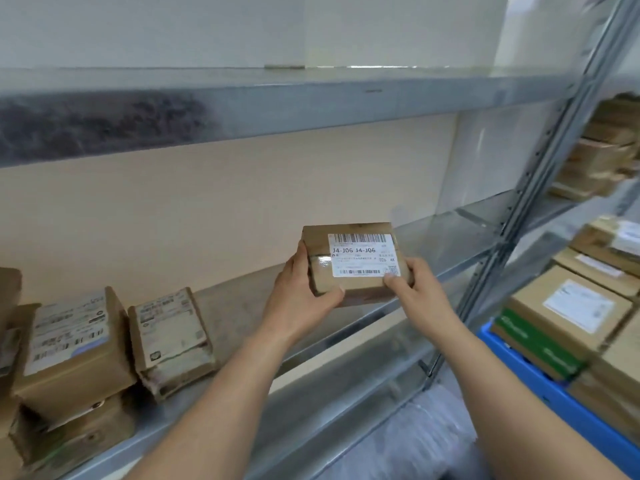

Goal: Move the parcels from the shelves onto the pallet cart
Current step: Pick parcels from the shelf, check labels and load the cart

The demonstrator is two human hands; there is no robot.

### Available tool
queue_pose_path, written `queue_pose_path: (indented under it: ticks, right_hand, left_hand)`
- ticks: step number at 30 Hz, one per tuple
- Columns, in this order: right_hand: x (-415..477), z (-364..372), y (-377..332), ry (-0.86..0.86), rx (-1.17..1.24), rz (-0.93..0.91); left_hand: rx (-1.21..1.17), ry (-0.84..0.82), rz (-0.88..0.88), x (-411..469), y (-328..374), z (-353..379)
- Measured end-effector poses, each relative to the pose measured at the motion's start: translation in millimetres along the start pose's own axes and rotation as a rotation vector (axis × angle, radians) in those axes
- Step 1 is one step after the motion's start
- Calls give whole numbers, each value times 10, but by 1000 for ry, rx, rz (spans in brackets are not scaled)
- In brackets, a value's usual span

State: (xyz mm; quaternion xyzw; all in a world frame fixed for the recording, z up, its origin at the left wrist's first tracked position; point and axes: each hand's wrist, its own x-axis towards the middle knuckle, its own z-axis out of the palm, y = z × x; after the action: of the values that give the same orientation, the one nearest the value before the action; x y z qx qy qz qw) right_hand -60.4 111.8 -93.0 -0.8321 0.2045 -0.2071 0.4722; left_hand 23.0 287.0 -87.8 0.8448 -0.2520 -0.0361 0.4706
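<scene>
A small brown cardboard parcel [353, 261] with a white shipping label is held above the metal shelf [446, 237], label facing me. My left hand [301, 289] grips its left side, thumb on the front. My right hand [412, 285] grips its right lower corner, thumb on the label. More brown parcels [169, 337] lie on the same shelf at the left, some stacked [72, 348]. At the right, a blue pallet cart [554, 393] carries several stacked parcels [571, 310].
An upper shelf board [277, 109] runs overhead. A grey perforated upright post [540, 188] stands between the shelf and the cart. Beyond it, a neighbouring rack holds more blurred boxes [606, 150]. Grey floor [426, 441] shows below.
</scene>
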Motion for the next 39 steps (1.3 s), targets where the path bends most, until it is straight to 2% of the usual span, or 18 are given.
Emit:
queue_pose_path:
  ticks: [9, 24, 31, 39]
  right_hand:
    - [-78, -636, 191, 74, 40, 76]
    - [-192, -1887, 870, 323, 95, 186]
    - [-163, -2515, 1300, 427, -110, 170]
    - [-72, -2990, 1646, 513, -211, 210]
  left_hand:
    - [-137, -70, 5, 180, 435, 524]
    - [-224, -362, 123, 474, 1259, 1892]
    - [-254, -444, 156, 649, 1601, 2640]
    - [-237, -518, 169, 985, 1942, 3238]
